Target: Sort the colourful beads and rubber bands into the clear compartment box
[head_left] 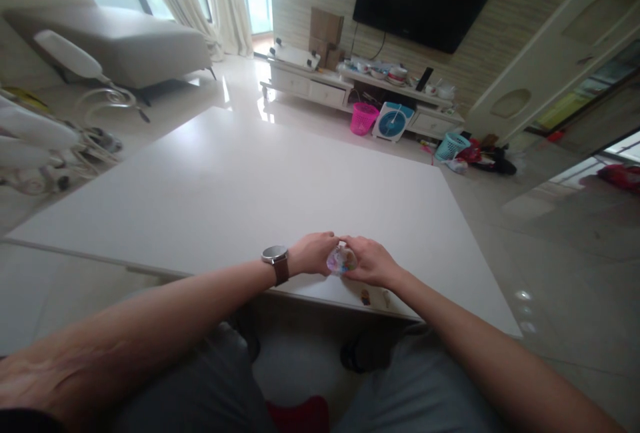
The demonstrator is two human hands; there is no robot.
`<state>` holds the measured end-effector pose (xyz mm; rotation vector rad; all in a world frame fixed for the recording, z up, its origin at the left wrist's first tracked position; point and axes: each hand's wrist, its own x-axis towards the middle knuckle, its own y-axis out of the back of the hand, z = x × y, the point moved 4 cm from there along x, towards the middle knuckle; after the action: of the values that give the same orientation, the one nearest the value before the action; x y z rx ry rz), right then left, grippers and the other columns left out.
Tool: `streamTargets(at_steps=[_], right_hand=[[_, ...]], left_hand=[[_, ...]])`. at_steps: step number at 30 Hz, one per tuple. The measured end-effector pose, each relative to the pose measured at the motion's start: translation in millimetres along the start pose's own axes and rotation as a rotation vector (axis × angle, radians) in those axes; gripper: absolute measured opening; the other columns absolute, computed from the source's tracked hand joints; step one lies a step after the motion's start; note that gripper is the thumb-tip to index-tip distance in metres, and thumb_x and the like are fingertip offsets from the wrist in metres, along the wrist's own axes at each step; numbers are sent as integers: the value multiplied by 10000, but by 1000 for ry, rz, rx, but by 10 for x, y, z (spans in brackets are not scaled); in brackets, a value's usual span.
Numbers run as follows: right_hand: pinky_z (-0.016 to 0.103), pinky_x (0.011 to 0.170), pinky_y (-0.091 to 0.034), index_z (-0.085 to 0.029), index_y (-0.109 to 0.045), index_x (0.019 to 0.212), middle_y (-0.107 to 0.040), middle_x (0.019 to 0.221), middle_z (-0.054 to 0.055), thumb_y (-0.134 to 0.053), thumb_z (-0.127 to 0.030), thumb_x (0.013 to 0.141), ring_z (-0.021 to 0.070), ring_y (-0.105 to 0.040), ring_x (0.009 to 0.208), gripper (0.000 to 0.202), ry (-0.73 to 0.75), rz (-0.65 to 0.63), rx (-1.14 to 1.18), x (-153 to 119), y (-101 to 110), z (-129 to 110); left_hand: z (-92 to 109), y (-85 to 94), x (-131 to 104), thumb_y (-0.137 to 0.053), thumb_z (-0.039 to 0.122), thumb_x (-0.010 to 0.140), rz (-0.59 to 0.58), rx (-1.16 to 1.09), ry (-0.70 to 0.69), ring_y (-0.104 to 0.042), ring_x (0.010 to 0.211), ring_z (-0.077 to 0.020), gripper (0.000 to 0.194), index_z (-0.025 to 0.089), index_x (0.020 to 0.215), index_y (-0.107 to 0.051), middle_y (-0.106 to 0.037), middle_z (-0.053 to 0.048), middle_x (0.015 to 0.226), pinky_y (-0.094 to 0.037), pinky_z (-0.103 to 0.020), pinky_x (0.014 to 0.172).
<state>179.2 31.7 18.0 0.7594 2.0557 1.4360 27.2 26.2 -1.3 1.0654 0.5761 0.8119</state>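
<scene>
Close to the near edge of the white table (pixel 300 179), both my hands meet around a small, rounded, see-through container (pixel 341 260) with pink, blue and other coloured bits showing in it. My left hand (pixel 314 253), below a wristwatch (pixel 275 261), is closed on its left side. From the right, my right hand (pixel 370 261) wraps round it, with the fingers of both hands nearly touching at its top. Its exact kind is too small to make out. A small brown and yellow piece (pixel 365 297) lies on the table by my right wrist, beside a pale small piece (pixel 386 297).
Beyond the table stands a low TV cabinet (pixel 330 94) with dishes on it. A pink basket (pixel 363 118), a blue and white box fan (pixel 393 123) and a teal basket (pixel 451 145) are on the floor there. White chairs (pixel 40 129) stand at left. My knees are under the near edge.
</scene>
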Motion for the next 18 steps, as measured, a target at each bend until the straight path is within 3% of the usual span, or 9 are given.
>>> streamTargets(at_steps=[8, 18], right_hand=[[309, 789, -438, -224, -498, 1329, -687, 1065, 83, -729, -369, 728, 239, -634, 948, 660, -11, 13, 12, -13, -14, 22], [344, 852, -447, -183, -503, 1299, -671, 1105, 112, -705, -435, 760, 255, -618, 1011, 628, -6, 9, -47, -65, -15, 16]], left_hand=[[23, 3, 19, -670, 452, 722, -17, 77, 10, -650, 801, -225, 419, 197, 1048, -605, -650, -88, 990, -480, -301, 646], [104, 59, 51, -709, 425, 695, -40, 80, -17, -663, 826, -236, 406, 177, 1002, -614, -667, -99, 1004, -507, -302, 662]])
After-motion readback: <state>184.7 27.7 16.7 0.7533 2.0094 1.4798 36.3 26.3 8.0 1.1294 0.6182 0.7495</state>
